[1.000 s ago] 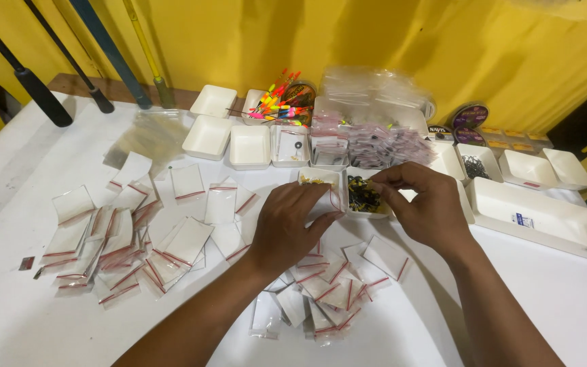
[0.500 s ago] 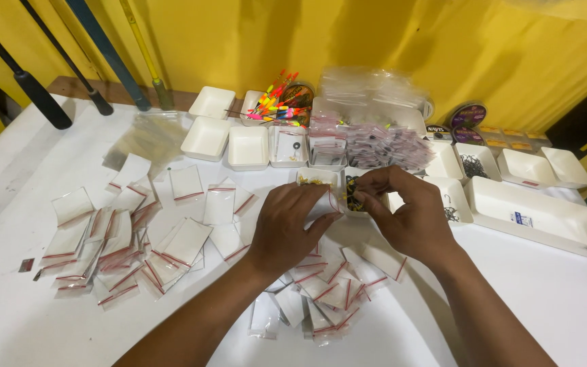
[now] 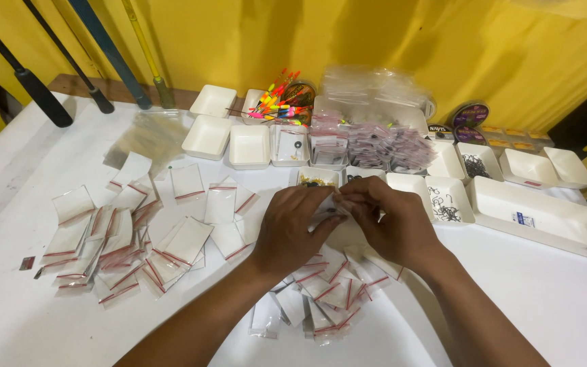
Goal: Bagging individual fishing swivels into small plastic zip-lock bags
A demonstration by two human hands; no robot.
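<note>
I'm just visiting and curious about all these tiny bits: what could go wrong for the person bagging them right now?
Both hands, left hand and right hand, meet over one small zip bag, so a tiny piece could slip and vanish among the loose empty bags below. The tray of hooks sits close by the right wrist; a careless sweep might tip it or prick skin. The heap of filled bags looks ready to slide.
</note>
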